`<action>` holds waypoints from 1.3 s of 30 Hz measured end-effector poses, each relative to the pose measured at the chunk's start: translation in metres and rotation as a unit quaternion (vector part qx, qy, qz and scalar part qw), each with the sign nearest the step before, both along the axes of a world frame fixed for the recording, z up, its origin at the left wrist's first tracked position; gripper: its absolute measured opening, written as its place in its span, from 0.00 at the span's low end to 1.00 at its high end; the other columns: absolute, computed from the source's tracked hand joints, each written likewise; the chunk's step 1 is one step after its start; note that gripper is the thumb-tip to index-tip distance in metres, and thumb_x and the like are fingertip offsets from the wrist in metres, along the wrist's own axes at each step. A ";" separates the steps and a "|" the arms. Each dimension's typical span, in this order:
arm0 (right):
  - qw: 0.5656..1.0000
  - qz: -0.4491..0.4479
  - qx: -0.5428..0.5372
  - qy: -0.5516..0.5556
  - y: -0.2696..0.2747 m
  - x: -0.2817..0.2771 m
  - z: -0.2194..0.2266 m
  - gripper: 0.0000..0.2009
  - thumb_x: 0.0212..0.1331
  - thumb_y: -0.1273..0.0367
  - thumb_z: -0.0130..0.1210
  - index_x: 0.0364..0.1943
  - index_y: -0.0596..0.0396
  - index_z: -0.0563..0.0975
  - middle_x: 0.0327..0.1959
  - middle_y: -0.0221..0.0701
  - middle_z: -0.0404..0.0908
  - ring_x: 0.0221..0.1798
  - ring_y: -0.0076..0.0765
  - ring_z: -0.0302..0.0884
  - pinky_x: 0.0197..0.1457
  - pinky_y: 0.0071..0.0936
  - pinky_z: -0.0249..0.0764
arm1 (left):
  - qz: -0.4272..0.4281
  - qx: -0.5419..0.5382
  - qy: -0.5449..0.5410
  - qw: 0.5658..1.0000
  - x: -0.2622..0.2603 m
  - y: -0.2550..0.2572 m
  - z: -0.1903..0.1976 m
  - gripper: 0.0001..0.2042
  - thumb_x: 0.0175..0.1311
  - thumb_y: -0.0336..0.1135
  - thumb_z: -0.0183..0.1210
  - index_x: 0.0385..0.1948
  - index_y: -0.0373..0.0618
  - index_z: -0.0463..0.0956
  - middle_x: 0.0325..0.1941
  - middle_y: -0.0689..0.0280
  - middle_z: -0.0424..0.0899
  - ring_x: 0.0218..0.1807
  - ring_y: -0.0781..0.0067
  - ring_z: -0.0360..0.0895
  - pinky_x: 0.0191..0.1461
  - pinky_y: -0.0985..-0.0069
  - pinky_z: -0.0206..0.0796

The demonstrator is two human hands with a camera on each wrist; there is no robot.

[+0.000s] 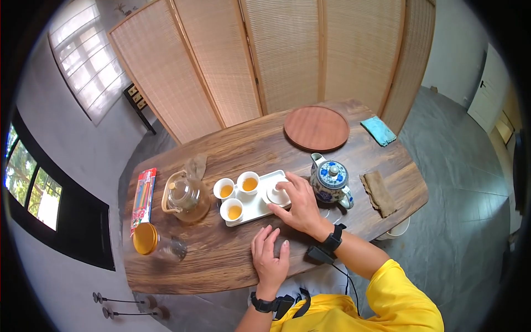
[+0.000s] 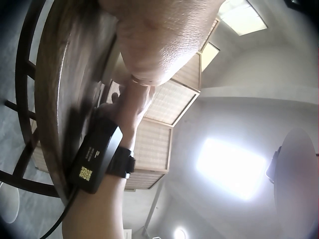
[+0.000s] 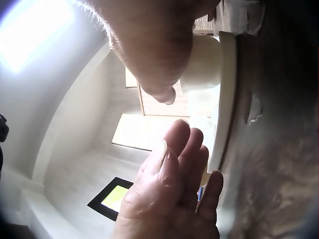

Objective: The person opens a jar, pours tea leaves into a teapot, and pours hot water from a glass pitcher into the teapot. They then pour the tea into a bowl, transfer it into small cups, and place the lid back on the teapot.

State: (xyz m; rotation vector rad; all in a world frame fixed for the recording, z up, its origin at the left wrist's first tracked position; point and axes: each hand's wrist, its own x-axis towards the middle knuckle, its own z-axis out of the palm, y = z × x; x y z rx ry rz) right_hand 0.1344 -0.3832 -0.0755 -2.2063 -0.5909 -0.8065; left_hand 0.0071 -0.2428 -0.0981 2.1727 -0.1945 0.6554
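Note:
A white lidded tea cup point(image 1: 275, 195) stands at the right end of a white tray point(image 1: 253, 212). My right hand point(image 1: 301, 205) reaches over it from the right, fingertips at the lid and thumb near its front side, partly hiding it. In the right wrist view the thumb tip shows beside the white cup point(image 3: 202, 62). My left hand point(image 1: 270, 258) rests on the table's front part, fingers loose and holding nothing. Three small white cups of amber tea, a back one point(image 1: 248, 183), a left one point(image 1: 224, 190) and a front one point(image 1: 232, 210), stand at the tray's left end.
Right of the tray stands a blue-and-white teapot point(image 1: 330, 180); behind it lies a round wooden tray point(image 1: 316, 128). A brown cloth point(image 1: 378, 193) and a turquoise cloth point(image 1: 378, 131) lie rightward. Leftward are a glass pot point(image 1: 187, 200), a yellow-lidded jar point(image 1: 157, 243) and a red packet point(image 1: 144, 196).

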 end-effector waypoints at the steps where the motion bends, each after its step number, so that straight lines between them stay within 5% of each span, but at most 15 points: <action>1: 1.000 0.004 0.015 -0.001 0.000 0.001 0.000 0.24 0.57 0.58 0.73 0.53 0.52 0.79 0.64 0.51 0.76 0.62 0.61 0.76 0.64 0.50 0.71 | 0.001 -0.001 0.000 1.000 -0.001 0.000 0.000 0.20 0.63 0.30 0.68 0.57 0.40 0.81 0.64 0.51 0.81 0.68 0.43 0.74 0.72 0.52 0.66; 9: 1.000 0.001 0.011 0.009 -0.001 0.011 0.015 0.17 0.56 0.70 0.67 0.51 0.52 0.80 0.48 0.37 0.84 0.56 0.51 0.78 0.59 0.46 0.70 | -0.001 -0.004 0.002 1.000 -0.001 0.000 0.002 0.18 0.65 0.29 0.66 0.57 0.40 0.82 0.65 0.52 0.81 0.67 0.46 0.75 0.72 0.55 0.66; 18: 0.999 0.002 0.030 -0.030 0.004 0.018 0.008 0.12 0.54 0.72 0.69 0.42 0.47 0.82 0.43 0.32 0.84 0.51 0.46 0.79 0.53 0.44 0.70 | 0.010 -0.006 -0.006 1.000 -0.001 0.000 -0.002 0.18 0.62 0.29 0.68 0.55 0.42 0.82 0.63 0.52 0.82 0.66 0.43 0.76 0.71 0.52 0.67; 39: 0.997 0.026 0.054 -0.037 0.004 0.021 0.000 0.08 0.54 0.72 0.69 0.38 0.49 0.82 0.44 0.30 0.85 0.52 0.46 0.80 0.53 0.44 0.71 | 0.001 -0.004 0.009 1.000 0.002 -0.001 0.000 0.17 0.62 0.29 0.69 0.53 0.42 0.83 0.62 0.52 0.82 0.66 0.43 0.76 0.70 0.52 0.68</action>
